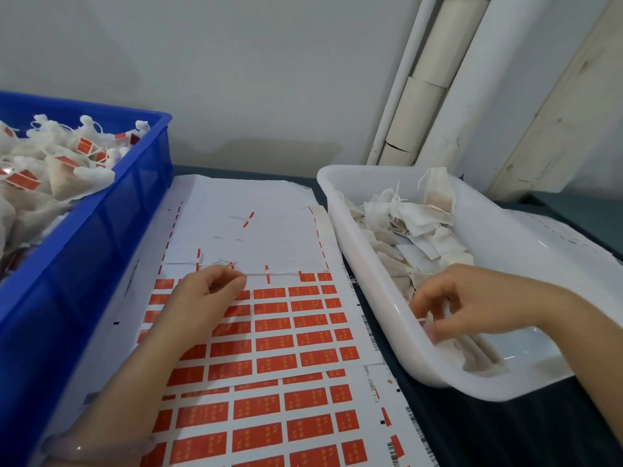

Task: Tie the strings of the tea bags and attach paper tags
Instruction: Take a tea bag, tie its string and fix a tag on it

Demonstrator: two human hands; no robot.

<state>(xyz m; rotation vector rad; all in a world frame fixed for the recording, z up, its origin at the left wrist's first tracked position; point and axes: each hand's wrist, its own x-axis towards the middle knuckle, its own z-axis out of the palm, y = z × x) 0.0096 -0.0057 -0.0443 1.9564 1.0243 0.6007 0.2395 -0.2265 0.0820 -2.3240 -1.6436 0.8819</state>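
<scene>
A left hand (205, 298) is resting on a sheet (263, 203) of red tags (274, 343) lying mid-counter (488, 433). Its fingers are curling toward the thumb at the far edge of the tag rows; whether they are pinching a tag is unclear. The right hand (472, 303) is reaching into a white tray (394, 332) of untagged tea bags (404, 217) on the right, its fingers bending, blurred, over a near bag, grip unclear. Tagged bags (67, 170) are filling a blue crate (101, 237) at far left.

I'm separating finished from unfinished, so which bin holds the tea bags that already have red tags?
The blue crate on the left: its tea bags carry red tags. Those in the white tray on the right show none.
</scene>
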